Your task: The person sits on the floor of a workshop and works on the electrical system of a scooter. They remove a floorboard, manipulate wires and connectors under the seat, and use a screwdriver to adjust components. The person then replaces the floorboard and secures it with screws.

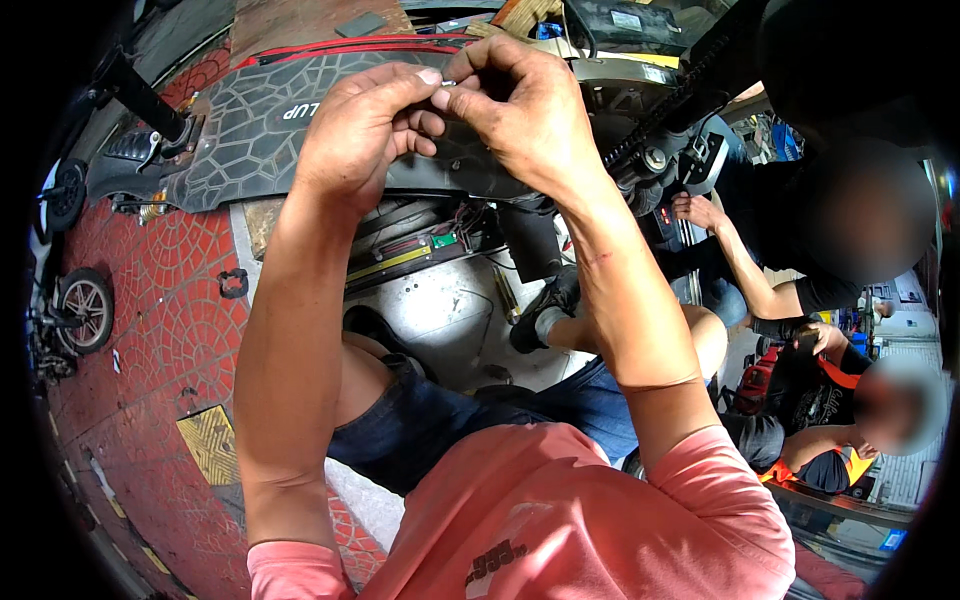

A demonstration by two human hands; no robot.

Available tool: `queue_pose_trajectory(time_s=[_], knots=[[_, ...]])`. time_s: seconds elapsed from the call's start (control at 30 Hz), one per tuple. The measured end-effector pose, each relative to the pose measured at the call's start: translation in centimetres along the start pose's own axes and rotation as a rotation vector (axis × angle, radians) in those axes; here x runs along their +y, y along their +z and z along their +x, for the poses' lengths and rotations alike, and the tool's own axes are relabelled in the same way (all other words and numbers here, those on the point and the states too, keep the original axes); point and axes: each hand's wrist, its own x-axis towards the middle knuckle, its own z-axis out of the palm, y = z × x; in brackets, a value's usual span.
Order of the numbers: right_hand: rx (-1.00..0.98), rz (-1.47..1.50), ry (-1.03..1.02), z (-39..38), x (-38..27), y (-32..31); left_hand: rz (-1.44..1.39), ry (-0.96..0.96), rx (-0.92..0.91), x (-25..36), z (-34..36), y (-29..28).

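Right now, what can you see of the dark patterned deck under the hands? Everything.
The patterned deck is a broad, dark slab divided into irregular panels like cracked stone, with white lettering and a red strip along its far edge. Its top looks like rubber or plastic. It lies crosswise, patterned face up. The left hand and right hand hide part; contact with it is unclear.

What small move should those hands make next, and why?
Probably a slightly firmer pinch: the tiny part seems held only by the right hand's fingertips, with the left hand's thumb close by. It could easily slip onto the grey deck beneath.
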Motion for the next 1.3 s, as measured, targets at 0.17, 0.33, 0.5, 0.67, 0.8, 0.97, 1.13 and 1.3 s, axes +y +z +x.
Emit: queue_pose_trajectory(time_s=[0.17,0.33,0.5,0.67,0.8,0.97,1.13,1.3], knots=[[-0.012,-0.112,-0.045,-1.0,0.5,0.0,-0.115,0.064,0.218,0.5,-0.2,-1.6],[-0.027,-0.551,-0.096,-4.3,4.3,-0.8,-0.128,0.075,0.393,1.1,-0.3,-3.8],[-0.09,-0.653,-0.196,-5.1,5.9,-0.3,-0.105,0.027,0.478,1.4,-0.7,-4.4],[-0.101,-0.706,-0.065,-4.8,6.0,-0.8,-0.071,0.001,0.425,1.2,-1.2,-4.5],[-0.082,-0.691,-0.026,-5.1,6.1,-1.0,-0.003,-0.086,0.239,-1.2,-2.2,-1.5],[-0.122,-0.699,-0.017,-4.0,4.7,-0.7,-0.026,-0.177,0.123,-3.9,-3.6,3.6],[-0.2,-0.703,-0.058,-4.8,3.2,-0.7,0.117,-0.193,0.158,-5.5,-3.0,5.4],[-0.158,-0.557,-0.132,-4.9,4.2,-0.4,0.262,-0.116,0.256,-3.6,-2.7,5.2]])
